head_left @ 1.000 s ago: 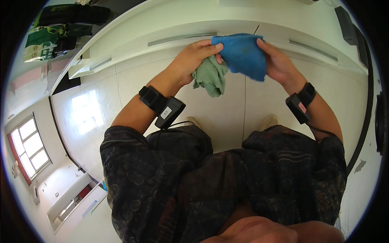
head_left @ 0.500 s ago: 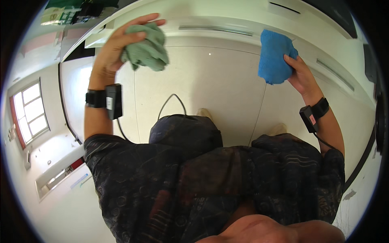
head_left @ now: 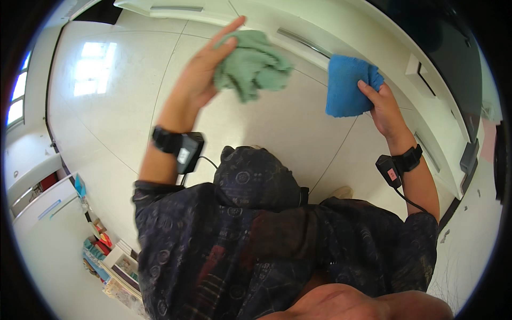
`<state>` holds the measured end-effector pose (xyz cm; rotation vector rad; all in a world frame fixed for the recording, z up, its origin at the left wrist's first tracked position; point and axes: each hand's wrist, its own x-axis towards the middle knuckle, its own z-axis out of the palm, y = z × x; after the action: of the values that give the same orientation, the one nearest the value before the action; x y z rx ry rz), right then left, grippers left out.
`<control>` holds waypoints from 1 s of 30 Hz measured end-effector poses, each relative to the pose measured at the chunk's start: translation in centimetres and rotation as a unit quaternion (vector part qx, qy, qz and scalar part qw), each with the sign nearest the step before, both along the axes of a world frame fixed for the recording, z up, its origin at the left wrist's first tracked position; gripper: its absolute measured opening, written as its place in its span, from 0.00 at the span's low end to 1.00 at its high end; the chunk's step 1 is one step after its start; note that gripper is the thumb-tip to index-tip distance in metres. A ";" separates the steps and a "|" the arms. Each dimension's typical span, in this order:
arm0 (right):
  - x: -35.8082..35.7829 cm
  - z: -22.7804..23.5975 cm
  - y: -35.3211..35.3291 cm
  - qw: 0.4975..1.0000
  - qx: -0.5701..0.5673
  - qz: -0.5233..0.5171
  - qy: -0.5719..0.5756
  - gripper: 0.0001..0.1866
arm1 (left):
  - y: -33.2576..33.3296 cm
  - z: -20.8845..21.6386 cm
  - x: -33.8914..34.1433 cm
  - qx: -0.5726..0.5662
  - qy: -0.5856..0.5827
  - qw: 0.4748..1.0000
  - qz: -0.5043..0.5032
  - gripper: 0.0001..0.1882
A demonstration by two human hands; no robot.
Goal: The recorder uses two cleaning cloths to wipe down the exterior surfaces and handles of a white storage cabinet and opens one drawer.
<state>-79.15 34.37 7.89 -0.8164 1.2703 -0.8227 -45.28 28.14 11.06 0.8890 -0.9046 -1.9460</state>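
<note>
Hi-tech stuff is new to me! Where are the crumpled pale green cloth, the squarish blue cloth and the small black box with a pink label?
Crumpled pale green cloth [head_left: 252,65]: head view, middle of its folds.
Squarish blue cloth [head_left: 346,88]: head view, its broad face.
Small black box with a pink label [head_left: 386,169]: head view, middle of its casing.

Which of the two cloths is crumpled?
The green cloth, in the left hand. It is bunched in folds, while the blue cloth in the right hand is flatter, with a squarish outline.

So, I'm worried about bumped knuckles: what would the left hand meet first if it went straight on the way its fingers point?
Probably the white cabinet, which lies ahead of the left hand in the picture, though its distance is unclear.
</note>
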 end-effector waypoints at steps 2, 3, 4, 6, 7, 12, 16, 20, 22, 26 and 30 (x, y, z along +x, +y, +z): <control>0.5 0.5 -0.2 0.999 -0.001 -0.033 -0.019 0.27 | 0.7 -3.4 -2.8 0.077 0.109 0.990 0.034 0.25; 0.8 0.8 -0.5 0.997 -0.023 -0.068 -0.036 0.25 | 0.6 -4.6 -3.7 0.111 0.153 0.981 0.043 0.24; 1.2 1.0 -0.7 0.992 -0.046 -0.103 -0.054 0.24 | 0.8 -5.4 -4.0 0.142 0.181 0.972 0.038 0.21; 1.7 1.6 -1.8 0.985 -0.133 -0.108 -0.014 0.21 | 0.5 -6.8 -4.3 0.181 0.211 0.960 0.043 0.20; 2.1 2.1 -2.4 0.969 -0.221 -0.113 0.019 0.19 | 0.5 -7.6 -4.1 0.217 0.234 0.947 0.046 0.19; 7.0 4.6 -9.2 0.608 -0.690 0.146 0.366 0.21 | 0.5 -12.7 -3.5 0.262 0.232 0.929 0.118 0.19; 12.3 0.8 -14.2 0.469 -0.704 0.260 0.465 0.11 | 0.4 -12.6 -3.6 0.232 0.227 0.933 0.156 0.21; 13.7 -6.0 -16.0 0.389 -0.587 0.352 0.616 0.15 | 0.6 -13.5 -4.0 0.286 0.220 0.911 0.200 0.21; 13.8 -8.8 -16.5 0.544 -0.479 0.344 0.597 0.10 | 1.0 -13.9 -3.8 0.282 0.211 0.912 0.208 0.20; 11.9 -10.5 -16.6 0.448 -0.436 0.397 0.673 0.24 | 1.2 -14.2 -3.2 0.284 0.187 0.913 0.227 0.20; 6.2 -10.5 -12.1 0.537 -0.428 0.363 0.630 0.26 | 1.1 -14.8 -2.8 0.286 0.217 0.904 0.230 0.20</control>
<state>-72.95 22.30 -2.62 -2.8855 1.3593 0.0914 -48.11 29.23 -3.71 0.8330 0.1544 -1.8805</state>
